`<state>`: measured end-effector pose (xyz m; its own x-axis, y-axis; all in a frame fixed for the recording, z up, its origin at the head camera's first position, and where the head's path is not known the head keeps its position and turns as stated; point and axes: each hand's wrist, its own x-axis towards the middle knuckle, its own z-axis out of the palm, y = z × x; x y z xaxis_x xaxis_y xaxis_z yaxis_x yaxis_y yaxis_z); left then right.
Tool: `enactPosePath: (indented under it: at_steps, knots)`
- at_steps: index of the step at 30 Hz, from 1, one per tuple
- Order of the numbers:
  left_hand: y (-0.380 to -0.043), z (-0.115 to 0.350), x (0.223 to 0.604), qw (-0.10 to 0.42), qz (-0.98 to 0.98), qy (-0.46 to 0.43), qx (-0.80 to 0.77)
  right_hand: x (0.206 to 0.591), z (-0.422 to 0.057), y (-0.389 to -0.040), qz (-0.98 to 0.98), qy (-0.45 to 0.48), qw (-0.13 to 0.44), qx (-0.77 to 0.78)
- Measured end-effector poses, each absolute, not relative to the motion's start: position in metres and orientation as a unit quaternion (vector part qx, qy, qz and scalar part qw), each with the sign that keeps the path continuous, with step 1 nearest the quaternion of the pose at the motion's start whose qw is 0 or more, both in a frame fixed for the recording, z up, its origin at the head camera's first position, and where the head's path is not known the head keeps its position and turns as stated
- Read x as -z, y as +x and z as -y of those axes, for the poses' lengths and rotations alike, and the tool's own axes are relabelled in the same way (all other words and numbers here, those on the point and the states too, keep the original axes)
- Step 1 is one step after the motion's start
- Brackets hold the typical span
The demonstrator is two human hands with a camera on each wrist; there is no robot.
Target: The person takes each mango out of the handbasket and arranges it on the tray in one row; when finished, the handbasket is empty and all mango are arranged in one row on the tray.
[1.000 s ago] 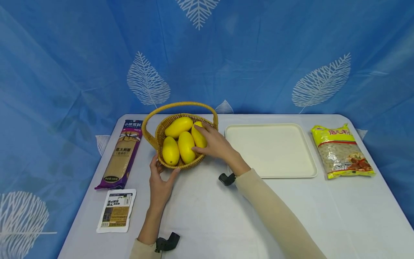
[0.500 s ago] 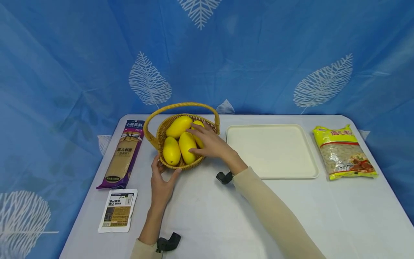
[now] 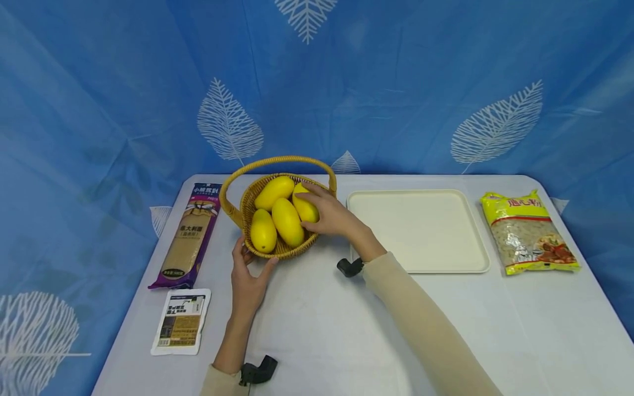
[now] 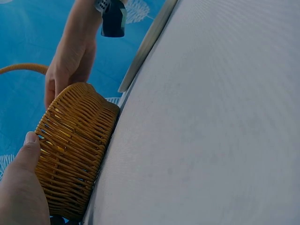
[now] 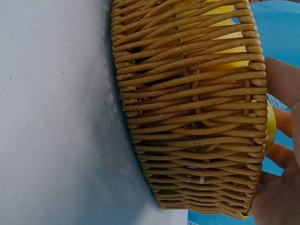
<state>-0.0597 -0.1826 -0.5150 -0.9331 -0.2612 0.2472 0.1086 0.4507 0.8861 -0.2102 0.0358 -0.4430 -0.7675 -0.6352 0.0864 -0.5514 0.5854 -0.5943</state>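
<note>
A wicker basket with a tall arched handle stands on the table, holding several yellow mangoes. My left hand holds its near left side, with the thumb on the front rim and the fingers round the left side. In the left wrist view the thumb presses against the woven wall. My right hand reaches over the basket's right rim and grips the rightmost mango, fingers over its top and thumb at its lower end. Beside that one lie a middle mango, a left mango and a back mango.
A cream tray lies right of the basket, under the right forearm's edge. Farther right is a yellow-ended pasta bag. On the left lie a purple spaghetti pack and a small white-edged packet. A blue curtain hangs behind.
My right hand shifted left over the mangoes, then back right onto the rightmost one. The middle mango has tilted and moved slightly back. My left hand stays at the basket.
</note>
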Motion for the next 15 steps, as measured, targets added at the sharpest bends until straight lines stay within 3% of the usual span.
enactPosePath:
  at_steps: [15]
  knots:
    - [-0.0603,0.1836,0.5136,0.181,0.833,0.039,0.521,0.4443,-0.0388,-0.2027,-0.883,-0.350,0.001,0.312]
